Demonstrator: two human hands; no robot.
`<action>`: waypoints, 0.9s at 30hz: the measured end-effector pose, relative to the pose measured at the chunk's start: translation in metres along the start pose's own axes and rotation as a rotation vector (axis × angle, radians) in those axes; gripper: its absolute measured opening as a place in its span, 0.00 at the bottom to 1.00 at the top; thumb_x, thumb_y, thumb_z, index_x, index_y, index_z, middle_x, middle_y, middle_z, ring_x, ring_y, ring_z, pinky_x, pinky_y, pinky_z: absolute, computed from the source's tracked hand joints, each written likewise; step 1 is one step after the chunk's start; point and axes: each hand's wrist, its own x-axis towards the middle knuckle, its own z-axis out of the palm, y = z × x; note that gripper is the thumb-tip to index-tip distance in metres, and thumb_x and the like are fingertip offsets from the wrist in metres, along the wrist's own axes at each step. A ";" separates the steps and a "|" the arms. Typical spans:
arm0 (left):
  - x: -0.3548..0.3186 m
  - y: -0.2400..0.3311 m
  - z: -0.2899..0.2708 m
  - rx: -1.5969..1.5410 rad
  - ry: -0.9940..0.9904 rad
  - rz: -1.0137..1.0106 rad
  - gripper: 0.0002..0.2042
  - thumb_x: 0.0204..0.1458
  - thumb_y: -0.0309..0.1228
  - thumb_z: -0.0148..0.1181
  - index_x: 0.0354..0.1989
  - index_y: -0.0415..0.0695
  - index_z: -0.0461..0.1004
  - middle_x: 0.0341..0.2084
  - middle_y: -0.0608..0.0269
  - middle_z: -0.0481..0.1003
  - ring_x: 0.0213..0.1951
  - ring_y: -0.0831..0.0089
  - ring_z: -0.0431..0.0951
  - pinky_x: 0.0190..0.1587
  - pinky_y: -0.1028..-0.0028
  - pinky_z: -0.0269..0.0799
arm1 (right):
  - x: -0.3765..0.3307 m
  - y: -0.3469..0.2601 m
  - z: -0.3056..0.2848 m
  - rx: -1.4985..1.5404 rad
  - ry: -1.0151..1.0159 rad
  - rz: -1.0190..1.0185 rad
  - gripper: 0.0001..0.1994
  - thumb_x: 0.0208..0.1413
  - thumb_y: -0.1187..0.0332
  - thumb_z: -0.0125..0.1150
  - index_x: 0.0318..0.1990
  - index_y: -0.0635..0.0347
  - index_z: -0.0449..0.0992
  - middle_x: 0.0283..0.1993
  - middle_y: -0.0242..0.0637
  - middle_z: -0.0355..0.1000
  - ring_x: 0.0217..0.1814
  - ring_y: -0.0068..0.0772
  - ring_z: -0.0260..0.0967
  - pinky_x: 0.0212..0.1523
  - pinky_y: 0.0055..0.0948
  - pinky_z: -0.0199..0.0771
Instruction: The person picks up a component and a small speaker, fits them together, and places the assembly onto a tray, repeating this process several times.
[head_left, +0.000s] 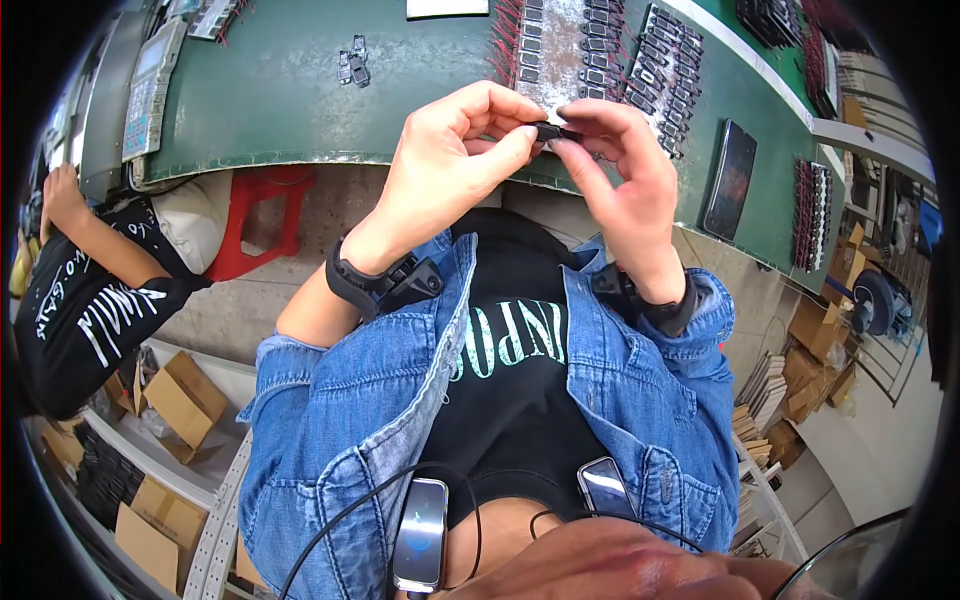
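A small black plastic part (548,131) is held at the near edge of the green table. My left hand (445,150) pinches one end of it between thumb and fingers. At the other end, my right hand (630,165) has its thumb and forefinger closed on the same part. The fingers cover much of it, so its full shape is hidden. Just beyond my hands lie rows of small black parts with red wires (600,50), with another black batch (665,70) to their right. A few loose black parts (353,65) sit farther left.
A dark phone (731,178) and a wired strip of parts (812,215) lie on the green table (260,100) at the right. A keypad device (152,95) stands at the left. Beyond a red stool (265,220) sits another person (95,290). Cardboard boxes (185,400) fill a shelf behind.
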 end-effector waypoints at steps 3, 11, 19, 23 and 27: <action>-0.001 0.001 -0.001 0.038 0.003 0.020 0.09 0.59 0.24 0.60 0.46 0.36 0.76 0.37 0.63 0.81 0.40 0.81 0.80 0.46 0.79 0.77 | 0.000 -0.007 -0.003 0.531 -0.001 0.486 0.11 0.58 0.79 0.64 0.49 0.66 0.77 0.45 0.37 0.78 0.45 0.28 0.77 0.46 0.26 0.79; -0.009 0.001 0.007 0.177 0.072 0.132 0.08 0.57 0.23 0.61 0.43 0.35 0.77 0.35 0.62 0.82 0.37 0.80 0.81 0.43 0.78 0.78 | -0.002 -0.007 0.002 0.506 -0.050 0.496 0.09 0.61 0.77 0.62 0.48 0.67 0.76 0.43 0.34 0.77 0.42 0.22 0.76 0.45 0.21 0.77; -0.011 -0.010 0.005 0.295 0.074 0.133 0.06 0.56 0.23 0.61 0.40 0.35 0.77 0.32 0.62 0.82 0.35 0.79 0.82 0.40 0.78 0.78 | -0.007 0.000 0.008 0.039 -0.072 0.230 0.06 0.61 0.77 0.62 0.44 0.65 0.78 0.41 0.30 0.78 0.40 0.18 0.74 0.43 0.19 0.74; 0.000 -0.014 -0.006 0.058 0.037 -0.056 0.06 0.56 0.24 0.61 0.40 0.36 0.77 0.31 0.62 0.82 0.33 0.78 0.81 0.39 0.79 0.78 | -0.010 -0.001 0.001 0.235 -0.093 0.354 0.08 0.62 0.76 0.60 0.47 0.66 0.78 0.41 0.31 0.78 0.39 0.19 0.74 0.43 0.20 0.75; 0.015 -0.015 -0.017 0.159 0.024 -0.142 0.07 0.55 0.26 0.62 0.39 0.36 0.77 0.30 0.62 0.81 0.31 0.79 0.80 0.35 0.78 0.76 | -0.007 -0.001 -0.018 0.166 0.026 0.395 0.09 0.63 0.74 0.60 0.49 0.66 0.78 0.42 0.30 0.78 0.39 0.19 0.74 0.42 0.20 0.74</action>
